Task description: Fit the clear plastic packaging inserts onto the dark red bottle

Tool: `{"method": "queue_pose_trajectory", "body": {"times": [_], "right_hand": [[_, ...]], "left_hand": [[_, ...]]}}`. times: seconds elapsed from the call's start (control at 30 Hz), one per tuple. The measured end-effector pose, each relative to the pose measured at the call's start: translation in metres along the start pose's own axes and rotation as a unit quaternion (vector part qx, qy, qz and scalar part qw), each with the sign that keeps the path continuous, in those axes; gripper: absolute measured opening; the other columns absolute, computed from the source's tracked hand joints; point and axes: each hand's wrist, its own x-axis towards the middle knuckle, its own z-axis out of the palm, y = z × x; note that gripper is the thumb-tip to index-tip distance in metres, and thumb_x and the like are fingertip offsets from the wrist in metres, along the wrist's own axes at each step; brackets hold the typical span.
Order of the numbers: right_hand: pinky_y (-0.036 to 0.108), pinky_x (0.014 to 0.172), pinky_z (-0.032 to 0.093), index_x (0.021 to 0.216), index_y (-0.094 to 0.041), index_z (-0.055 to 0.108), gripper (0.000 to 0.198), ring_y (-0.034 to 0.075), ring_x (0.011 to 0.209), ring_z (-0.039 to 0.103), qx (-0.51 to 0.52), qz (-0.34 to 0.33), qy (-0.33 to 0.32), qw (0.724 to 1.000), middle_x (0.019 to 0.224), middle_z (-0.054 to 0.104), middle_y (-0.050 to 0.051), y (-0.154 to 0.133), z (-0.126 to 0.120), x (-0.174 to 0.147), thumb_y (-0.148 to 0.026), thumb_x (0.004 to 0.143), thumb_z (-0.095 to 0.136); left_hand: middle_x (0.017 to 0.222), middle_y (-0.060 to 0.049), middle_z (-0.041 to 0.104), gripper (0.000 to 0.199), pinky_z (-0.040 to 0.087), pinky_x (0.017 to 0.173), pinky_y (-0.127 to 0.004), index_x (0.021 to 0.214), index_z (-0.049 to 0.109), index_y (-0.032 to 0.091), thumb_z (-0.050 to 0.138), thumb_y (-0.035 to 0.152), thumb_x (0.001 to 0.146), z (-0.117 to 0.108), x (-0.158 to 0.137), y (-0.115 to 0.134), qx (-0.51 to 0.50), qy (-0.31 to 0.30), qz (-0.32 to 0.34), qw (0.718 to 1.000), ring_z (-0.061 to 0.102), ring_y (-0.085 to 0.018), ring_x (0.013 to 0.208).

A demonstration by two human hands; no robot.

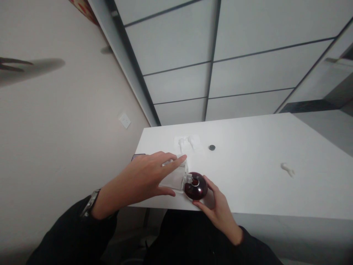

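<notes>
My left hand (pixel 147 176) grips a clear square glass bottle (pixel 175 180), fingers over its top and thumb below. The bottle lies tilted on its side with its threaded neck pointing right. That neck meets the opening of a round, dark red glass bottle (pixel 199 190), at its upper left. My right hand (pixel 217 206) holds the round bottle from the right, fingers and thumb curved around its side. Liquid passing between the two cannot be made out. A small dark round cap (pixel 212 147) lies on the white table (pixel 248 154) beyond my hands.
Two small white pieces (pixel 186 141) lie on a pale sheet at the table's far side. A white nozzle-like piece (pixel 287 169) rests to the right. Behind my left hand shows a dark flat object's edge (pixel 138 156). A wall stands left, panelled sliding doors (pixel 176 81) behind.
</notes>
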Motion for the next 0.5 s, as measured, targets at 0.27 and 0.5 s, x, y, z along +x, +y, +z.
{"method": "queue_pose_trajectory", "body": {"times": [0.27,0.5], "right_hand": [[0.052,0.115,0.056,0.158,-0.025,0.048,0.074,0.035,0.138,0.065,0.012,0.018,-0.010,1.000,0.151,0.065,0.015,0.0000,-0.0008,-0.0001,-0.044,0.094,0.079],[0.053,0.116,0.055,0.158,-0.026,0.047,0.073,0.034,0.139,0.064,0.023,0.012,-0.004,1.000,0.152,0.064,0.014,0.0005,-0.0002,-0.0006,-0.043,0.094,0.079]], "left_hand": [[0.141,-0.013,0.068,0.091,0.061,0.083,-0.034,0.160,0.039,0.025,0.086,0.054,0.087,-0.0060,-0.0004,0.0014,0.000,-0.006,0.001,1.000,0.071,-0.030,0.120],[0.141,-0.013,0.069,0.091,0.060,0.080,-0.032,0.160,0.039,0.026,0.085,0.055,0.087,-0.0066,0.0024,0.0012,0.009,-0.009,0.001,1.000,0.072,-0.029,0.118]]}}
